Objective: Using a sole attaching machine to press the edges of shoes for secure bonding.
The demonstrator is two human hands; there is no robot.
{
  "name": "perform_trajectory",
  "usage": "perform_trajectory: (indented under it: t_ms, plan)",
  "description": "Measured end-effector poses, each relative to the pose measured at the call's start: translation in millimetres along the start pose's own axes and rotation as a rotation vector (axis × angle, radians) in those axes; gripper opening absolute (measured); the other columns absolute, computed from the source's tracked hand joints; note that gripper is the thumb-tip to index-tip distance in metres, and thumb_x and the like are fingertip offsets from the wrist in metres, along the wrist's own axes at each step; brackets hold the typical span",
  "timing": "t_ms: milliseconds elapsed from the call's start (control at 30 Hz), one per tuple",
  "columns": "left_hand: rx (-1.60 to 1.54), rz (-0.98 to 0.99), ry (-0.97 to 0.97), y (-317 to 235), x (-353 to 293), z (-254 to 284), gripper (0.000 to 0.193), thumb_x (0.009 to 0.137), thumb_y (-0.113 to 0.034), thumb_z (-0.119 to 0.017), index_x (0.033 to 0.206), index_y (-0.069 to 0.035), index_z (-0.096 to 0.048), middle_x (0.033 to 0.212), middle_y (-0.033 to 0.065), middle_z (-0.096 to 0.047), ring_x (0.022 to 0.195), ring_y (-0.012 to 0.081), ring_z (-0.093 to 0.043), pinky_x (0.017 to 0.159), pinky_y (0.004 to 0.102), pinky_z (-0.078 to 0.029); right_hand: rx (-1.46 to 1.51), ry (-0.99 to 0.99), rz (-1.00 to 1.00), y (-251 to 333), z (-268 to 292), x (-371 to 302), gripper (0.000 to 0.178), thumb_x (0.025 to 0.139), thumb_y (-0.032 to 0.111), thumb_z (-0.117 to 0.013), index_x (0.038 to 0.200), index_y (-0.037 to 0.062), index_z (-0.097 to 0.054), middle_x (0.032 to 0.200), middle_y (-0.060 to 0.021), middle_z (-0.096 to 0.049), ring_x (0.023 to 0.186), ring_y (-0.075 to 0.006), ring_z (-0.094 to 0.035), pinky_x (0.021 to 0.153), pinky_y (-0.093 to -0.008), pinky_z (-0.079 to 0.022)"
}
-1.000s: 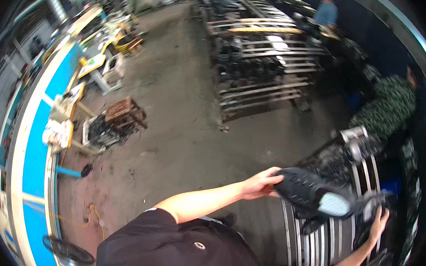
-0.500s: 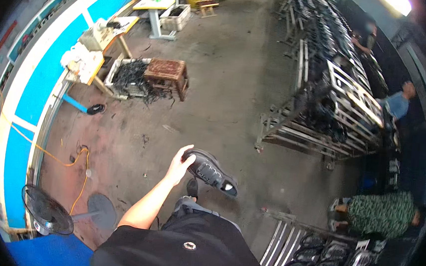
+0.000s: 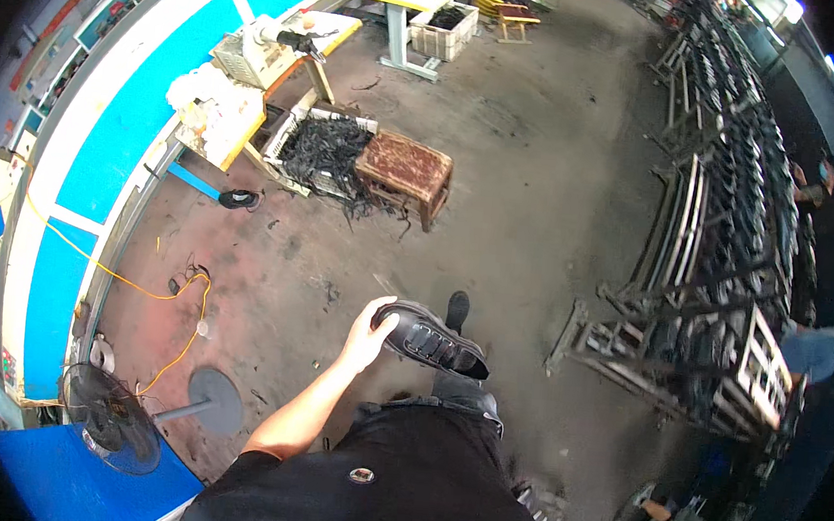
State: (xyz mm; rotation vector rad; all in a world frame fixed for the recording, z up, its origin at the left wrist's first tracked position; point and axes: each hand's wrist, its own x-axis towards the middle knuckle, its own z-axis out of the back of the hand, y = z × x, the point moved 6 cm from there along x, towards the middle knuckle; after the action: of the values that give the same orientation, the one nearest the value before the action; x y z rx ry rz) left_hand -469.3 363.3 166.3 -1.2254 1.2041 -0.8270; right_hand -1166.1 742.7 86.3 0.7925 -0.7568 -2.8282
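A black lace-up shoe [image 3: 433, 340] is held out in front of my body, above the grey floor. My left hand [image 3: 369, 335] grips it by the toe end, thumb on the upper. Its opening points to the right, away from the hand. The fingers under the shoe are partly hidden. My right hand is out of the picture.
A worn brown stool [image 3: 405, 165] stands beside a crate of black strips [image 3: 323, 150], near a cluttered workbench [image 3: 241, 129]. A standing fan [image 3: 111, 420] is at lower left, with a yellow cord [image 3: 168, 370] on the floor. Long shoe racks [image 3: 703, 234] line the right, with people beyond.
My view has swung to the right and I have stepped forward. The stool and racks now sit further right in the picture. My left hand still holds the shoe.
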Motion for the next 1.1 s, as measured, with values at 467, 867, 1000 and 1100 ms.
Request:
perform_trajectory:
  t_ms: [467, 867, 1000, 1100]
  plan:
    - [-0.227, 0.112, -0.718, -60.2, 229.0, 137.5, 0.051, 0.097, -0.021, -0.074, 0.140, -0.001, -0.054, 0.128, 0.0112, -0.062, 0.116, 0.0185, -0.058, 0.103, 0.0320, -0.046, -0.566, 0.403, 1.414, 859.3, -576.9, -105.5, 0.041, 0.092, 0.041, -0.065, 0.092, -0.0001, -0.062, 0.086, -0.0283, -0.066, 0.084, -0.0480, -0.064, 0.076, -0.0511, -0.049]
    - [-0.333, 0.335, -0.977, -16.0, 402.0, 292.6, 0.063, 0.093, -0.038, -0.077, 0.140, -0.004, -0.052, 0.126, 0.0065, -0.063, 0.109, 0.0197, -0.062, 0.089, 0.0359, -0.051, -0.785, 0.742, 1.936, 1159.8, -953.1, -593.2, 0.042, 0.090, 0.041, -0.064, 0.107, 0.0027, -0.067, 0.107, -0.0272, -0.069, 0.106, -0.0443, -0.066, 0.092, -0.0496, -0.052]
    - [-0.389, 0.338, -1.104, -21.9, 427.5, 313.4, 0.064, 0.093, -0.036, -0.077, 0.141, -0.005, -0.050, 0.125, 0.0054, -0.063, 0.108, 0.0183, -0.062, 0.085, 0.0352, -0.052, -0.857, 0.861, 2.082, 1211.8, -1086.9, -709.5, 0.045, 0.092, 0.047, -0.059, 0.109, 0.0057, -0.067, 0.106, -0.0251, -0.070, 0.106, -0.0450, -0.066, 0.092, -0.0512, -0.053]
    - [-0.517, 0.387, -1.211, -9.1, 461.4, 320.1, 0.056, 0.094, -0.029, -0.076, 0.138, -0.006, -0.051, 0.123, 0.0058, -0.064, 0.105, 0.0174, -0.064, 0.081, 0.0345, -0.055, -0.888, 0.795, 2.207, 1252.7, -1191.3, -768.1, 0.045, 0.094, 0.049, -0.057, 0.110, 0.0078, -0.066, 0.113, -0.0252, -0.070, 0.110, -0.0440, -0.066, 0.094, -0.0517, -0.052]
